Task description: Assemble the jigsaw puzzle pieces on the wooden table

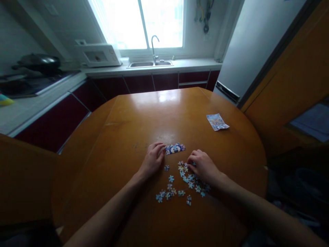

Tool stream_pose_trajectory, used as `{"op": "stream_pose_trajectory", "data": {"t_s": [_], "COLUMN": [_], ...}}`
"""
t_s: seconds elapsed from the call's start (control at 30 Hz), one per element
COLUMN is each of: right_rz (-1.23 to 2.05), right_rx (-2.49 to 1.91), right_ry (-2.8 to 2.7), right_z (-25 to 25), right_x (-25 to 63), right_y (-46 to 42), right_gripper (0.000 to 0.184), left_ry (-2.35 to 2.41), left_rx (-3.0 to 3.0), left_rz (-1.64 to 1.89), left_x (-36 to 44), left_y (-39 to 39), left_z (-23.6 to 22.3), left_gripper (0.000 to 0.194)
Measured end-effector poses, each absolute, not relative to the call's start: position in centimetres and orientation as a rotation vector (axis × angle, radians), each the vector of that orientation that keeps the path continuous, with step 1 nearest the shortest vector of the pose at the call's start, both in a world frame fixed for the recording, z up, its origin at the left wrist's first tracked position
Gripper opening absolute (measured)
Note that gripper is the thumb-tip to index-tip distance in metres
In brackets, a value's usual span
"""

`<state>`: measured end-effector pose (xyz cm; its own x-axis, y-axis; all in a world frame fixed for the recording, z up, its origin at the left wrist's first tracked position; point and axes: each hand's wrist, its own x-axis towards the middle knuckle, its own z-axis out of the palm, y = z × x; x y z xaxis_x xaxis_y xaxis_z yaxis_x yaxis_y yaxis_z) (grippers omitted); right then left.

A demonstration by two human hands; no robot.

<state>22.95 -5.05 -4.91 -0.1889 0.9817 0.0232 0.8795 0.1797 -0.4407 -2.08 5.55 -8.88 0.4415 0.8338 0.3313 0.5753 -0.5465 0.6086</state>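
Observation:
On the round wooden table (144, 116) lies a short joined strip of jigsaw pieces (175, 148). My left hand (153, 160) rests beside it, fingers curled, fingertips touching the strip's left end. My right hand (203, 166) sits to the right, its fingers bent down over a scatter of several loose jigsaw pieces (180, 185), pinching among them; what they hold is hidden. More loose pieces lie between my forearms, nearer to me.
A small printed picture card (217, 121) lies at the table's far right. Behind the table runs a kitchen counter with a sink and tap (151, 61), a microwave (99, 55) and a wok (38, 63). A fridge (254, 44) stands at the right.

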Motion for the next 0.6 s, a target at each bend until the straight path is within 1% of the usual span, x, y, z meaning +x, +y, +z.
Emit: {"op": "stream_pose_trajectory", "data": {"t_s": [0.17, 0.27, 0.37, 0.5, 0.6], "right_rz": [0.414, 0.426, 0.529, 0.834, 0.803], "right_rx": [-1.912, -1.941, -1.819, -1.575, -1.415], "right_ry": [-2.277, -2.292, -2.254, -1.999, -1.817], "right_z": [-4.0, -3.9, -4.1, -4.5, -4.9], "right_x": [21.5, 21.1, 21.5, 22.7, 24.0], "right_y": [-5.0, -4.8, -4.5, -3.0, -0.3], "right_gripper": [0.012, 0.011, 0.009, 0.013, 0.013], "left_ry": [1.188, 1.189, 1.194, 1.193, 1.183], "left_rx": [2.303, 2.298, 2.292, 2.292, 2.299], "left_rz": [0.867, 0.867, 0.863, 0.863, 0.861], "left_x": [-2.1, -2.0, -2.0, -2.0, -2.0], "left_y": [5.6, 5.5, 5.4, 5.3, 5.3], "left_z": [-8.9, -8.7, -8.6, -8.6, -8.6], "left_gripper": [0.024, 0.024, 0.023, 0.023, 0.024]}}
